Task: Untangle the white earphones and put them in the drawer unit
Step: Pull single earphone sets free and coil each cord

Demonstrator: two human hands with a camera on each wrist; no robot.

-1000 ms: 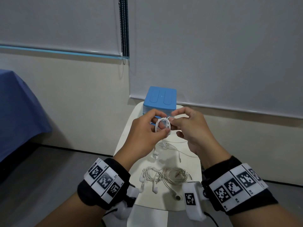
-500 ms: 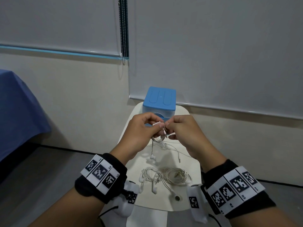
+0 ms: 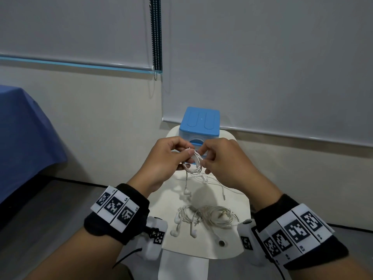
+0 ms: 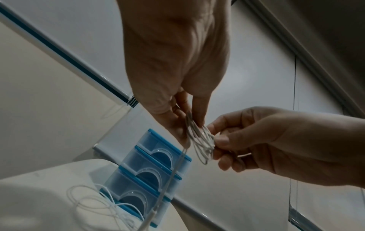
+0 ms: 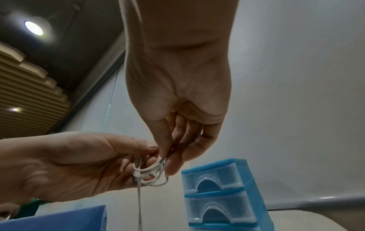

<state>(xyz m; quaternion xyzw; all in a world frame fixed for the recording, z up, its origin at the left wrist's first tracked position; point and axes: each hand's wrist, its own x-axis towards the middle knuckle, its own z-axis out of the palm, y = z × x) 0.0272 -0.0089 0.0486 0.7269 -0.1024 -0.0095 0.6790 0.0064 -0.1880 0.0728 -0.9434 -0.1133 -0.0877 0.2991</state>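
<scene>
Table (image 3: 232,251), white, rounded, fills the lower centre of the head view and bears everything listed below.

Drawer unit (image 3: 199,122), blue-topped with clear-fronted drawers, stands at the table's far end, centre frame; the wrist views show three stacked drawers, all pushed in.

Left hand (image 3: 161,160), centre frame, left of the coil: fingers curled, thumb and fingertips pinching one side of the wound cord.

Right hand (image 3: 224,160), centre frame, right of the coil: thumb and forefinger pinching the opposite side, remaining fingers loosely bent beneath.

White earphones (image 3: 193,161), the task's item, held in the air between the two hands just in front of the drawer unit, wound into a small loose coil. A strand hangs down from it to the table, ending in an earbud (image 3: 186,191) at centre frame; further slack and a plug lie on the table to the right of that.

Second earphone bundle (image 3: 203,218), tangled, lower centre of the table, untouched.

Handling, as a judgement: very light, limp, thin cord; it holds no shape and snags on itself. Pulling hard likely tightens knots and strains the joints at buds and plug. Best grip is a fingertip pinch on the cord on either side of a crossing, feeding loops out slackly, not tugging by the earbuds.
</scene>
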